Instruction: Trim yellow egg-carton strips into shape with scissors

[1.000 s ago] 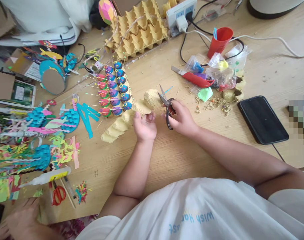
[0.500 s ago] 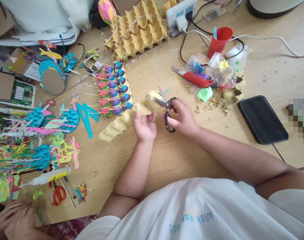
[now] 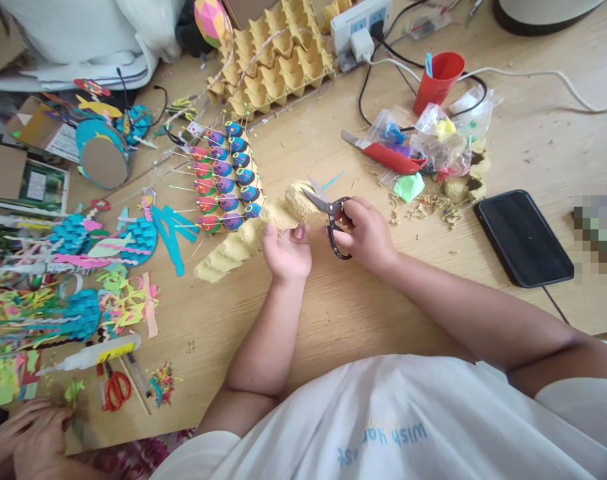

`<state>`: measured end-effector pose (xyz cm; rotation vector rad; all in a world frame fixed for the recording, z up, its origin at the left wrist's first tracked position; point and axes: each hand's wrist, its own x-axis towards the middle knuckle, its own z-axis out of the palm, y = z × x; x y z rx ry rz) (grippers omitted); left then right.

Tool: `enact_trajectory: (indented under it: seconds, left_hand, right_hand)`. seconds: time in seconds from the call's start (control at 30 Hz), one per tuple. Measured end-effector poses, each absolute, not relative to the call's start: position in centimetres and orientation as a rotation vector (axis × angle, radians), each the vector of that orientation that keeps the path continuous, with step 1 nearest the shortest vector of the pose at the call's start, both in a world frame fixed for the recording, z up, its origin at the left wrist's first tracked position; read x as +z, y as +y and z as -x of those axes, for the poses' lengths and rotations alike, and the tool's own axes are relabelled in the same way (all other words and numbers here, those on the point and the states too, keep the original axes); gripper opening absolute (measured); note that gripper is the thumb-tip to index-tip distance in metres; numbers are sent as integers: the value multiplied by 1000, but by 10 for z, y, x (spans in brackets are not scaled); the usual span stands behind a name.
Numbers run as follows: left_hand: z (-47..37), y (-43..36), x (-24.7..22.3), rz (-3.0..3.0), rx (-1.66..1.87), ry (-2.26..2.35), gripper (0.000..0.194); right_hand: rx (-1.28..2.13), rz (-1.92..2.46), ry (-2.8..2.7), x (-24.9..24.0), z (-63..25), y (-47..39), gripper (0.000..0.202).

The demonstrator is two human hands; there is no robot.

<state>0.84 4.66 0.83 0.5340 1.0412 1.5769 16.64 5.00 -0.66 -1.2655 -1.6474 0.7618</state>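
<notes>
My right hand (image 3: 368, 233) is closed on black-handled scissors (image 3: 339, 247), whose parted blades point up and left over the end of a pale yellow egg-carton strip (image 3: 230, 252). My left hand (image 3: 289, 253), palm up with curled fingers, holds the strip near its right end; its fingers partly hide the strip. The strip runs down and left from there. Just above it stand rows of small painted cups (image 3: 226, 180), red, purple and blue, with pins sticking out. A thin blue stick (image 3: 333, 180) lies beyond the blades.
Right of my hands lie a red-handled knife (image 3: 393, 159), plastic bags (image 3: 440, 143), shavings and a black phone (image 3: 524, 239). A red cup (image 3: 438, 83) and egg trays (image 3: 278, 60) stand farther back. Paper crafts cover the left; another person's hands (image 3: 30, 433) rest at the lower left.
The scissors have tilted left and their blades have come closer together over the strip's end. My left hand and the strip have shifted slightly left.
</notes>
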Motion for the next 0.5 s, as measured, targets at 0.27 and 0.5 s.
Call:
enact_trajectory:
  seconds: [0.27, 0.5]
  left_hand:
    - [-11, 47, 8, -556, 1601, 998, 52]
    - [-8, 47, 3, -574, 1599, 987, 56]
  right_hand:
    - [802, 1221, -1539, -10, -166, 51, 52]
    - [747, 1166, -1621, -14, -164, 50, 39]
